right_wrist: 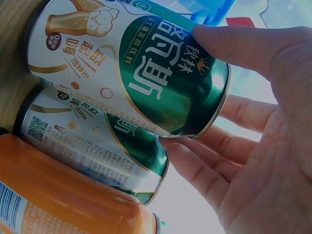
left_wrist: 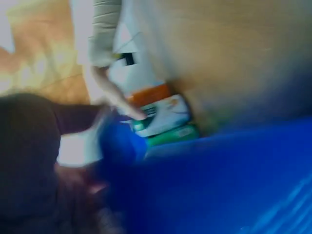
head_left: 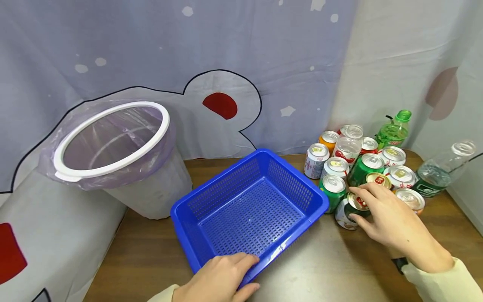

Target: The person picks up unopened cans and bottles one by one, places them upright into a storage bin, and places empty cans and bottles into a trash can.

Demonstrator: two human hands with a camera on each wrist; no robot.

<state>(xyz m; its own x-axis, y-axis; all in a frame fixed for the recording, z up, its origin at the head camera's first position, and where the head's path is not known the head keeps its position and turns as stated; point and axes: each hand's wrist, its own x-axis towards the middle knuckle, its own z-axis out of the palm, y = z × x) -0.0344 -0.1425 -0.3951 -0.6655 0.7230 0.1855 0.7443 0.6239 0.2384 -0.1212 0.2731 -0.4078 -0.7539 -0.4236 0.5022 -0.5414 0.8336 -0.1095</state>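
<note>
Left hand [head_left: 220, 277] pinching the basket rim [head_left: 298, 233] at six o'clock, right hand [head_left: 390, 218] round a can [right_wrist: 131, 73] at four

Best lifted straight up, clear of neighbouring cans [right_wrist: 87, 141]

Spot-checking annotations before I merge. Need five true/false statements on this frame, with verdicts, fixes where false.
1. The right hand has its thumb and fingers around the top of a green-and-white can. True.
2. The left hand holds a bottle. False: it grips the near rim of the blue basket.
3. The cans stand inside the blue basket. False: they stand close together on the table, to its right.
4. A translucent purple bag lines the bin. True.
5. Every can is green. False: for one, an orange can shows in the right wrist view.
</note>
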